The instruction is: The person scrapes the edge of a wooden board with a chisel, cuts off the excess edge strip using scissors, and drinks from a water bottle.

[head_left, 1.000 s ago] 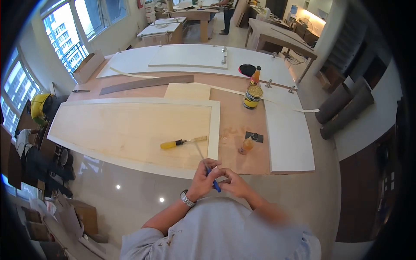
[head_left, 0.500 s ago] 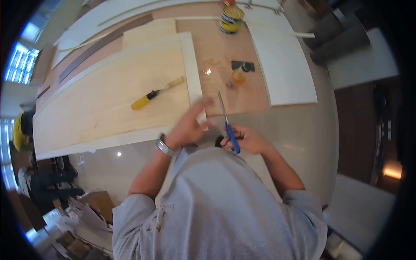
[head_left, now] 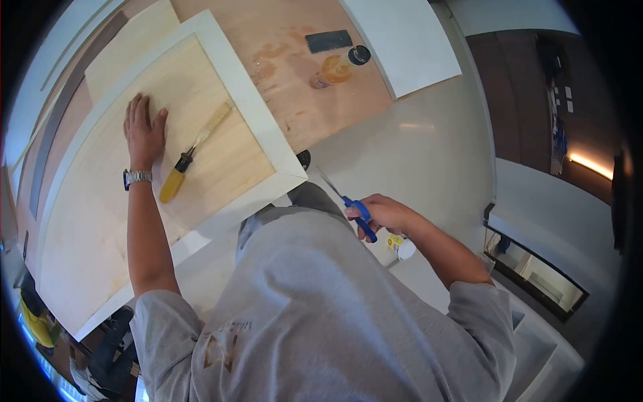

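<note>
The blue-handled scissors (head_left: 346, 201) are in the right hand (head_left: 386, 216), its fingers gripping the handles, near the corner of the framed panel (head_left: 231, 147). The left hand (head_left: 144, 137) rests on that panel, fingers released, near a yellow-handled tool (head_left: 173, 185). On the brown surface (head_left: 305, 110), a black-capped bottle (head_left: 335, 69) contains amber liquid; a white-capped container's (head_left: 401, 247) contents are hidden

No wording can be read for certain. On the left side of the grey shirt (head_left: 301, 295), tiny lettering (head_left: 231, 328) stands beyond a brown angular emblem (head_left: 218, 352), apparently in two short lines, too small to spell out. The yellow label (head_left: 394, 244) on the white-capped container (head_left: 406, 250), at right, and the amber bottle's (head_left: 337, 69) far-off markings (head_left: 319, 81) are illegible.
</note>
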Action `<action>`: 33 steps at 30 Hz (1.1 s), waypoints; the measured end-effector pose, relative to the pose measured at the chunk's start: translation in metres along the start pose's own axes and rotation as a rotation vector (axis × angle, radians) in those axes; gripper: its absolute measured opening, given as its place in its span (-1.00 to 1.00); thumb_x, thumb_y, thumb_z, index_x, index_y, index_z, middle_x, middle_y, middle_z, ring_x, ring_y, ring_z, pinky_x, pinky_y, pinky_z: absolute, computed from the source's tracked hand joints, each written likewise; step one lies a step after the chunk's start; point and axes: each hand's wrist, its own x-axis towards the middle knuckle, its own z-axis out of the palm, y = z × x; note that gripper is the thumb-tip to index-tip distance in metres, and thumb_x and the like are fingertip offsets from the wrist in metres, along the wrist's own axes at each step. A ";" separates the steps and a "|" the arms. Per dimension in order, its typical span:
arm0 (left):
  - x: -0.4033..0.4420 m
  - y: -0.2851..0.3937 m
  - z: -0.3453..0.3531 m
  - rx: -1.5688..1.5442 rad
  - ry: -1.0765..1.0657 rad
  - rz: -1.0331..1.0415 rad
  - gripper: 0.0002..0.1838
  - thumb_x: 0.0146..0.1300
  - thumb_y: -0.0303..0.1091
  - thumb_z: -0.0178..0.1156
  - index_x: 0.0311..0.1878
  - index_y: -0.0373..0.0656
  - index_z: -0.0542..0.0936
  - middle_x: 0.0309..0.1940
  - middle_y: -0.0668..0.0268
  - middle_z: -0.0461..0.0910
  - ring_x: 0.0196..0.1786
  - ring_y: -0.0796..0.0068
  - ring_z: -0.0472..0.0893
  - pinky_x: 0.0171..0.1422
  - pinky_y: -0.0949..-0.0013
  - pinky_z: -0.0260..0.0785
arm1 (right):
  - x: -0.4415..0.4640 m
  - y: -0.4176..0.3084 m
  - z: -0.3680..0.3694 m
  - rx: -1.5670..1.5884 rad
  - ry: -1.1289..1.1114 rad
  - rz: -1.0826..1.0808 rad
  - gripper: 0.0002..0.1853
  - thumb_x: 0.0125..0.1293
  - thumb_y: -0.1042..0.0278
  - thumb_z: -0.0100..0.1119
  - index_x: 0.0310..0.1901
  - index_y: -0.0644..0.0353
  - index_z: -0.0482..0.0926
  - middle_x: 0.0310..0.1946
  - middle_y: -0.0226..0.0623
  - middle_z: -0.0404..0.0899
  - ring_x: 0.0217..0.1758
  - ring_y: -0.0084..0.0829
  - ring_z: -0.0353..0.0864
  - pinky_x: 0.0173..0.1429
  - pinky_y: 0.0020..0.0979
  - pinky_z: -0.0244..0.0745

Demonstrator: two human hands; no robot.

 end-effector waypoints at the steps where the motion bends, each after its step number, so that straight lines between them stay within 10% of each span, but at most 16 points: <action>1: -0.003 0.006 0.000 0.208 0.046 0.074 -0.39 0.40 -0.01 0.21 0.35 -0.21 0.44 0.42 0.13 0.39 0.51 0.09 0.30 0.53 0.06 0.14 | 0.003 -0.006 0.005 0.009 0.006 0.001 -0.43 0.25 -0.12 0.33 -0.17 0.40 0.67 -0.52 -0.12 0.64 -0.52 -0.37 0.68 -0.42 -0.45 0.52; 33: 0.007 0.013 0.000 0.175 0.008 0.125 -0.49 0.39 -0.12 0.25 0.29 -0.18 0.50 0.35 0.12 0.46 0.40 0.06 0.41 0.45 0.02 0.23 | 0.029 -0.081 0.021 0.103 -0.126 0.361 -0.46 0.32 -0.16 0.29 -0.34 0.31 0.60 -0.60 -0.24 0.60 -0.56 -0.46 0.63 -0.42 -0.45 0.49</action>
